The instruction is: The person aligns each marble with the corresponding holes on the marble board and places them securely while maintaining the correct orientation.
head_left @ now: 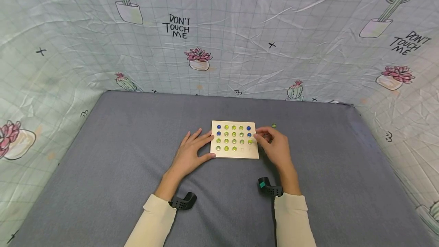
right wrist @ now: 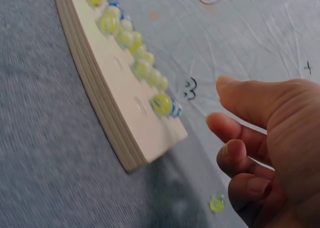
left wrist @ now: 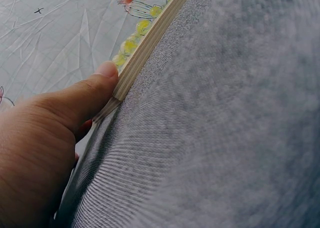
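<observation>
A light wooden board lies on the grey cloth, with rows of glass marbles seated in it. Most are yellow-green; a few blue marbles sit near both sides. Two bare hollows show at the near right. My left hand rests at the board's left edge, fingers spread, its thumb touching the near corner. By the right edge hovers my right hand, fingers loosely bent. In the right wrist view its thumb and forefinger stand apart with nothing between them. A loose green marble lies beyond that hand.
Grey cloth covers the tabletop around the board. A pale sheet printed with cacti rises behind and along both sides. Each wrist wears a black camera band.
</observation>
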A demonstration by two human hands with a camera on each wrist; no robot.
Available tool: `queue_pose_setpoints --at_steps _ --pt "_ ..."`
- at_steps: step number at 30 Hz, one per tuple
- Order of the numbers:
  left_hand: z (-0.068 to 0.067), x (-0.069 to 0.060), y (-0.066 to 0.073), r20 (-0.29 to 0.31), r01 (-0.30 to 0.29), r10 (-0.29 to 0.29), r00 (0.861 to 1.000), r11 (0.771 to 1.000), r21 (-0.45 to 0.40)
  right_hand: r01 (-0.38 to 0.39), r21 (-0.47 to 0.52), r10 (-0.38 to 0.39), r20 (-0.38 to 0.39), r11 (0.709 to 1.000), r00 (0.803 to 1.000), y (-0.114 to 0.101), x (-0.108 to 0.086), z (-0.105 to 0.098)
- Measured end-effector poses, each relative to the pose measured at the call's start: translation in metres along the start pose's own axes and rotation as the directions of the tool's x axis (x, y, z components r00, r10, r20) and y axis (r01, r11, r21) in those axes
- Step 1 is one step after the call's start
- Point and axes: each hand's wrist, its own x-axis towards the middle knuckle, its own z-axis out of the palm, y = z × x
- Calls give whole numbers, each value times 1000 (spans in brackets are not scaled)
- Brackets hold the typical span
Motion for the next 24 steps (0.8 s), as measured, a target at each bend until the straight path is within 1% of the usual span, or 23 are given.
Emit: queue_pose_setpoints --at_steps 6,9,16,24 --pt "0 0 0 4 1 -1 1000 1000 3 -42 -4 41 -60 999 997 12 -1 -7" --pt "0 0 0 4 2 -2 1000 1000 2 -64 -3 64 -78 998 995 17 -1 -9" --pt "0 0 0 -3 3 -3 1000 1000 4 -107 -25 104 -100 994 990 28 1 -11" --pt "1 0 0 0 2 -2 1000 1000 6 -136 -46 129 -131 990 983 33 0 -12"
